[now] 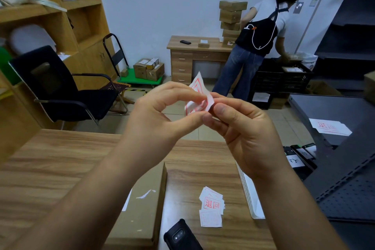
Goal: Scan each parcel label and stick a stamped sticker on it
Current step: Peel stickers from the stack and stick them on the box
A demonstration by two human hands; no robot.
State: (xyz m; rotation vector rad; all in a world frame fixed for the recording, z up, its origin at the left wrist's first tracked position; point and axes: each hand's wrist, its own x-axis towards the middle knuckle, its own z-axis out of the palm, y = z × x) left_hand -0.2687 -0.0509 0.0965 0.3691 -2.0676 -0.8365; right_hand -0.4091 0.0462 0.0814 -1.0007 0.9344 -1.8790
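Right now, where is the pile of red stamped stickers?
In the head view, the sticker pile lies on the wooden desk, lower right of centre, between the cardboard parcel and the phone.

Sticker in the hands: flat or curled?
Curled: the sticker bends away from its backing, pinched between the left hand and right hand.

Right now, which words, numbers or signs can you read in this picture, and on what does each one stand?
"退回", red stamp: top sticker of the sticker pile on the desk.
Sticker pinched by left hand and right hand: red stamp, folded, unreadable.
Sheet on the grey shelf: red stamp, too blurred.
Parcel label: hidden.
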